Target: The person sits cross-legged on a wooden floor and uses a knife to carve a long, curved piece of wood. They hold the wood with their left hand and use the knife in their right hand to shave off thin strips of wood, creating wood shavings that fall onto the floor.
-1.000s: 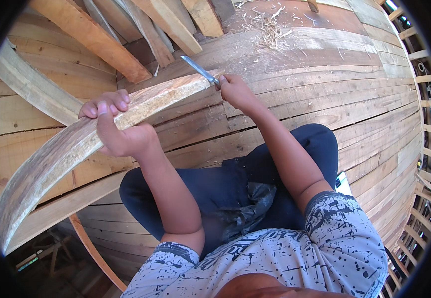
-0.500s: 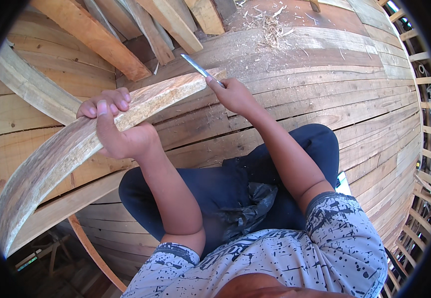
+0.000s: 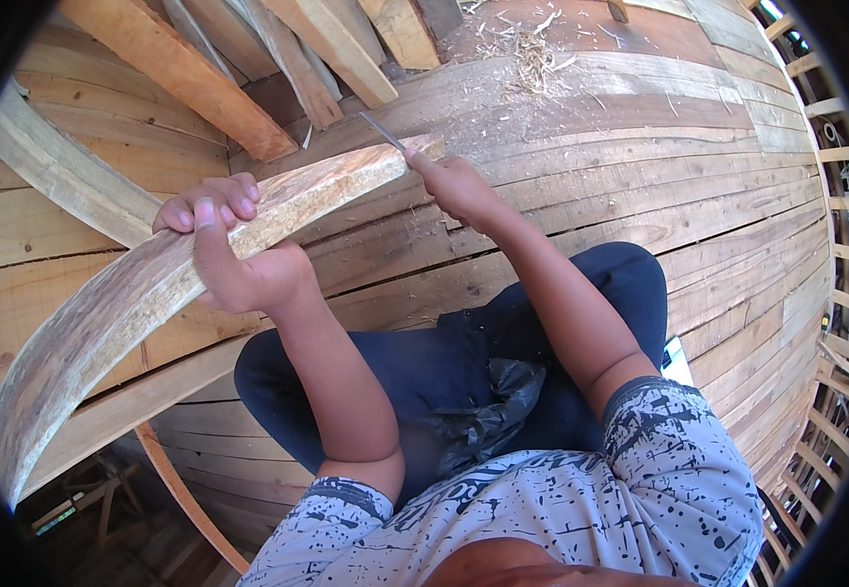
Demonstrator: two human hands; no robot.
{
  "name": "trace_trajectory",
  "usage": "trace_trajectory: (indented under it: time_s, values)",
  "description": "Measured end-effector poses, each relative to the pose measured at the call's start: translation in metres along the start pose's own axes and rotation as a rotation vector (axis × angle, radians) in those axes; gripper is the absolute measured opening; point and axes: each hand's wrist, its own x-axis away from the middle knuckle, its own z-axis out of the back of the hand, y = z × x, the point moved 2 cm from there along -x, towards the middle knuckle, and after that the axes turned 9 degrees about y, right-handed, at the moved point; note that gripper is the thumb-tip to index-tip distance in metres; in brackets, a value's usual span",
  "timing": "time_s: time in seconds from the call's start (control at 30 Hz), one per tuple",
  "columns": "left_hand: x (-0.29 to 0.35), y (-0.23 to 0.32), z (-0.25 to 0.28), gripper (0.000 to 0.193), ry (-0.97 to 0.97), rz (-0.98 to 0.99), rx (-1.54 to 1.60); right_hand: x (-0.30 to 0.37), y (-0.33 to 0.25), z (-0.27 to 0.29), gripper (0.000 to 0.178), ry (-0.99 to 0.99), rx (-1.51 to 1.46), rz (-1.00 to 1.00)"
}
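Observation:
My left hand (image 3: 233, 245) is wrapped round a curved wooden plank (image 3: 140, 284), thumb and fingers over its upper edge. The plank arcs from the lower left up to its pale end near the middle of the view. At that end, my right hand (image 3: 458, 191) is closed round a narrow, straight steel blade (image 3: 381, 129), knife-like in shape. Its handle is hidden in my fist. Seen nearly edge-on, the blade appears as a thin line pointing up and left, just beyond the plank's end. Whether it touches the wood I cannot tell.
I sit cross-legged on a plank floor (image 3: 591, 176) with gaps between boards. Thin wood shavings (image 3: 537, 64) are scattered at the far side. Several timbers (image 3: 184, 78) stand at the upper left, near a curved rib (image 3: 67, 161). Slatted framing (image 3: 845, 205) runs along the right.
The blade has turned in my right hand, from showing its flat, shiny side to nearly edge-on. My left hand and the plank have hardly moved.

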Motion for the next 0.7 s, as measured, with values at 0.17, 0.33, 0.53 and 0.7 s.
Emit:
trace_trajectory:
  time_s: [0.17, 0.33, 0.53, 0.7]
  values:
    - [0.000, -0.002, 0.000, 0.023, -0.018, 0.004, 0.028, -0.003, 0.002, 0.004, 0.061, -0.346, -0.294, -0.349]
    - [0.001, -0.001, 0.000, 0.023, -0.014, -0.001, 0.019, -0.006, 0.003, 0.002, 0.056, -0.228, -0.248, -0.325]
    - [-0.004, -0.001, 0.007, 0.022, 0.020, 0.019, 0.027, -0.003, 0.003, -0.003, 0.059, 0.045, 0.059, 0.183]
    - [0.002, -0.003, 0.001, 0.021, 0.005, 0.034, 0.030, -0.022, 0.022, 0.004, 0.058, 0.198, 0.208, 0.104]
